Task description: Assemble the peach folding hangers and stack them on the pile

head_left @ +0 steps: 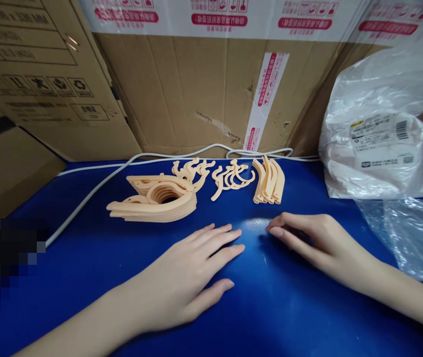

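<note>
My left hand lies palm down over the blue table, fingers stretched out and slightly spread, holding nothing. To its right is my right hand, with thumb and fingertips drawn together close to the table; nothing shows between the tips. Beyond my left hand sits a nested stack of beige curved plastic pieces. Several small beige hook-shaped pieces lie behind that stack. More curved hook-shaped pieces are in the middle. A bundle of long, slightly bent beige strips rests beyond my right hand.
Cardboard boxes wall off the back and left. A white cable runs along the rear and left of the blue table. At right stands a white plastic bag with a label, and clear plastic film spreads before it.
</note>
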{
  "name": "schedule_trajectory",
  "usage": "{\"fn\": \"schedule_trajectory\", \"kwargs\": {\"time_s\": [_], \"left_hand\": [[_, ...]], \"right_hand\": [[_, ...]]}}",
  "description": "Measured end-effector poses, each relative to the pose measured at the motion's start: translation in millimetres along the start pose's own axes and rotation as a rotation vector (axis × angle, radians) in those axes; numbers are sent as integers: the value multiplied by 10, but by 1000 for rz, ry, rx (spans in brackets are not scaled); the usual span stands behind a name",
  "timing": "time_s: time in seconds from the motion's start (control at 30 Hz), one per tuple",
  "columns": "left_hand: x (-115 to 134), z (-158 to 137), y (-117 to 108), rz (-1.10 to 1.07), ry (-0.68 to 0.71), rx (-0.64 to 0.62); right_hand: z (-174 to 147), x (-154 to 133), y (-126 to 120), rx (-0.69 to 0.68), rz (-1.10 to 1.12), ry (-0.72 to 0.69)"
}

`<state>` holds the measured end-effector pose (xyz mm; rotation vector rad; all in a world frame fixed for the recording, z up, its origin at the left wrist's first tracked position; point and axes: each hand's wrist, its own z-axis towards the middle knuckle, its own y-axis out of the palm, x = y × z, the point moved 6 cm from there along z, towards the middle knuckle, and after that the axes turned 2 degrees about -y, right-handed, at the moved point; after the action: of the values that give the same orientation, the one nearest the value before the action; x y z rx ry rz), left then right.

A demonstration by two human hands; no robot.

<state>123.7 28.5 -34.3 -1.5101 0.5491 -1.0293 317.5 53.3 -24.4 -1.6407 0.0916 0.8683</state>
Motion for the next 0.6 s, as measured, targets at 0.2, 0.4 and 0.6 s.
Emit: {"fn": "schedule_trajectory", "kwargs": {"time_s": [0.2, 0.4, 0.6], "left_hand": [[11, -17, -30, -44, 17, -5], [10, -23, -34, -51, 23, 13], [3, -44, -25, -41, 30, 31]], "right_hand": [[189, 390, -431, 100, -98, 262], [586, 724, -731, 142, -427, 492], [803, 621, -626, 24, -502, 544]]}}
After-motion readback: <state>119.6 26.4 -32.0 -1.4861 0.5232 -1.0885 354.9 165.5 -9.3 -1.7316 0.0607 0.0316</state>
